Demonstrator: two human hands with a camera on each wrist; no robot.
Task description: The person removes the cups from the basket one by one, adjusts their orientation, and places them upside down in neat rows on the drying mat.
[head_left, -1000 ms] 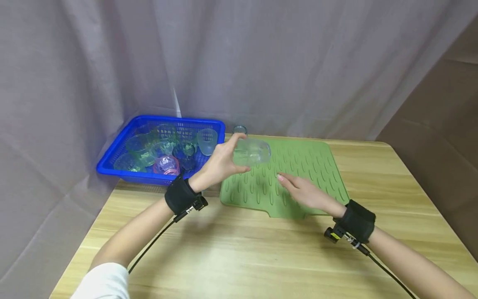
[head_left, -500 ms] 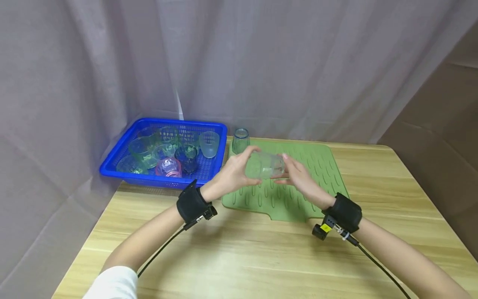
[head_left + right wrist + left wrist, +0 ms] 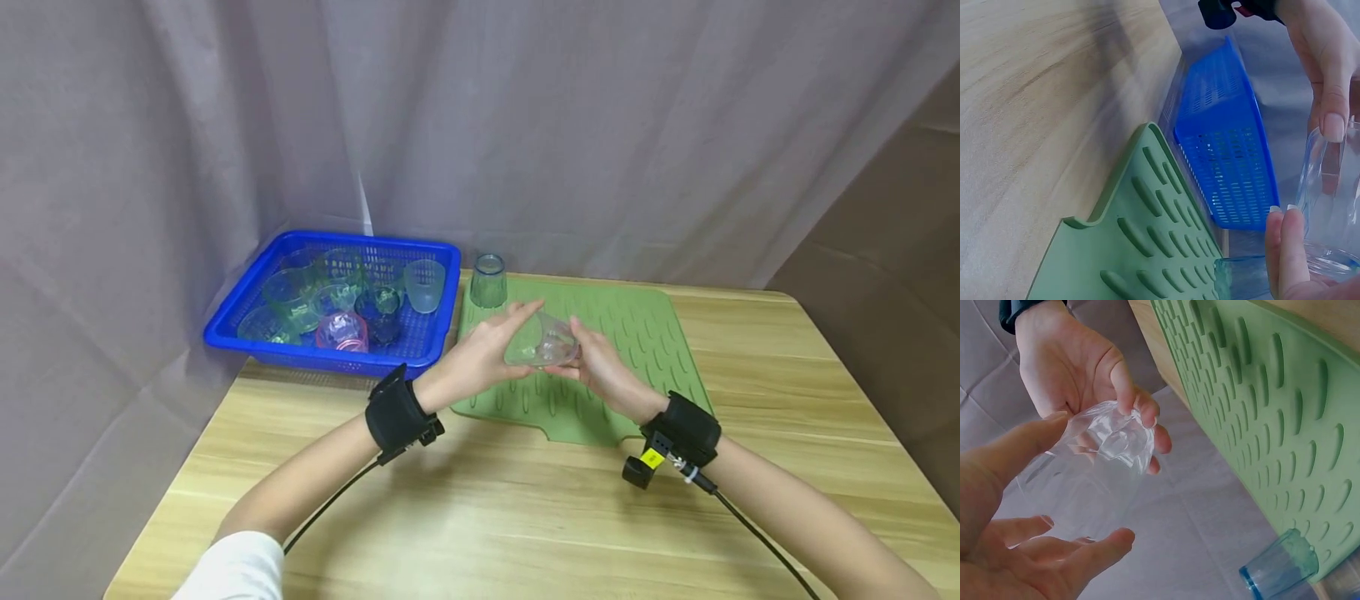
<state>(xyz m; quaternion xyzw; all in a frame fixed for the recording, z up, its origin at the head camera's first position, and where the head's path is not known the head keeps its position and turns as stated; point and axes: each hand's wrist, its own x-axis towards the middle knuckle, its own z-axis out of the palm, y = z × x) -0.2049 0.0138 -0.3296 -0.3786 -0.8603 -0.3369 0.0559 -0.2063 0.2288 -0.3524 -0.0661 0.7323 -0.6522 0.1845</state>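
A clear drinking glass [image 3: 553,342] is held on its side above the green drying mat [image 3: 622,350], mouth toward the left and thick base toward the right. My left hand [image 3: 480,354] holds it around the mouth end, thumb on one side and fingers on the other, as the left wrist view shows. My right hand [image 3: 613,377] grips the base end between thumb and fingers. In the right wrist view both hands meet the clear glass [image 3: 1332,187]. A bluish-green glass [image 3: 489,283] stands upside down on the mat's far left corner.
Left of the mat stands a blue plastic basket [image 3: 330,360] with several glasses, among them a pink glass [image 3: 342,332], a dark glass [image 3: 381,312] and a frosted glass [image 3: 424,285]. The wooden table [image 3: 480,517] extends in front; a grey curtain [image 3: 570,133] hangs behind.
The left hand has carried the clear glass rightward over the mat. The right hand, earlier apart from it, has come up and taken hold of its base end.
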